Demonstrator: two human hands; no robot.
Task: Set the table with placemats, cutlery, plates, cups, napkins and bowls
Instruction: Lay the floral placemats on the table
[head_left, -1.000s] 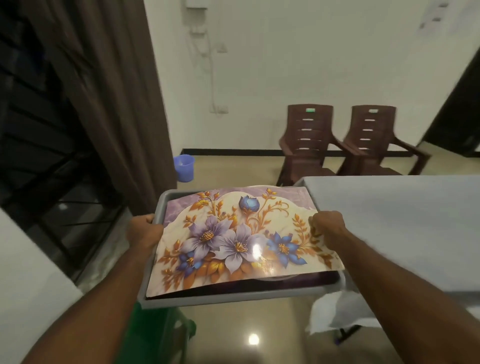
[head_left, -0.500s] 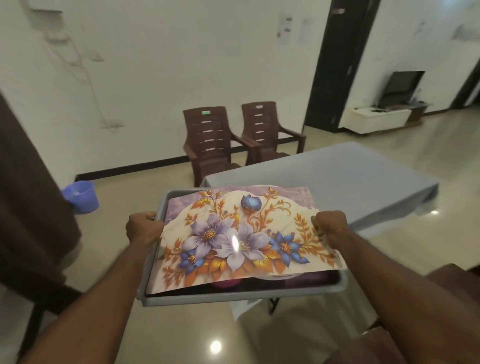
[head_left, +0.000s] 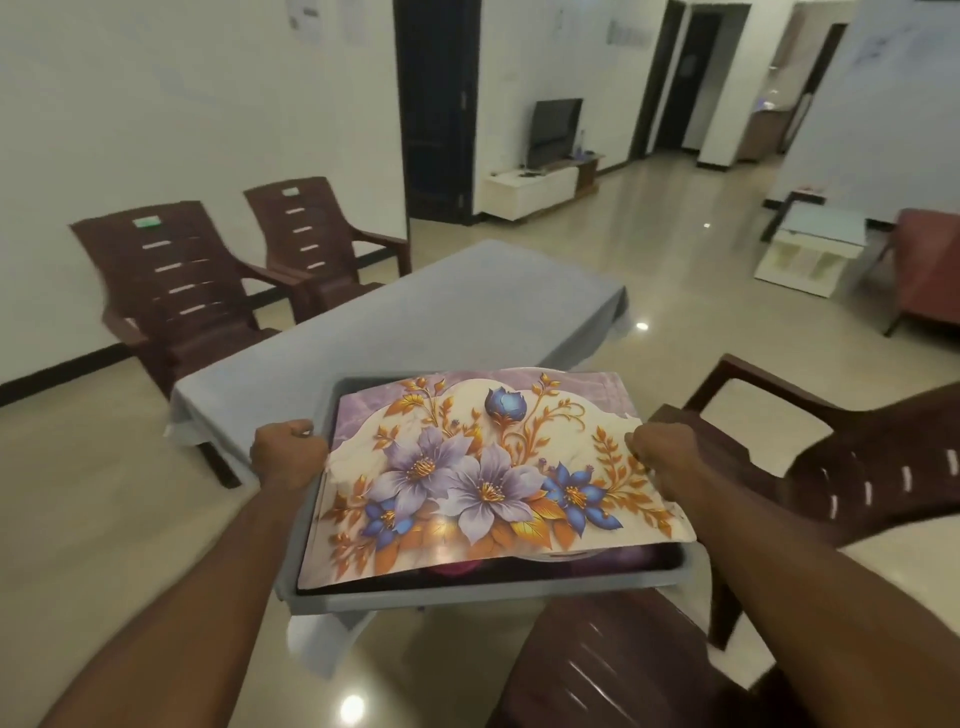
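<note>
I carry a grey tray (head_left: 467, 592) in front of me, level with my waist. A glossy placemat (head_left: 483, 467) printed with purple and blue flowers lies on top and hides most of what the tray holds; something dark and pink shows under its near edge. My left hand (head_left: 285, 457) grips the tray's left rim. My right hand (head_left: 662, 452) grips the right rim and the placemat's edge. The table (head_left: 415, 322), covered with a bare grey cloth, stands just beyond the tray.
Two brown plastic chairs (head_left: 176, 291) stand against the wall behind the table. Two more brown chairs (head_left: 841, 467) are close on my right and below the tray. A white side table (head_left: 810, 249), a TV stand (head_left: 535, 187) and doorways lie farther back.
My view has swung right, away from the curtain and blue bucket, toward the table and room. The tray has come closer to the table. Both hands keep their hold.
</note>
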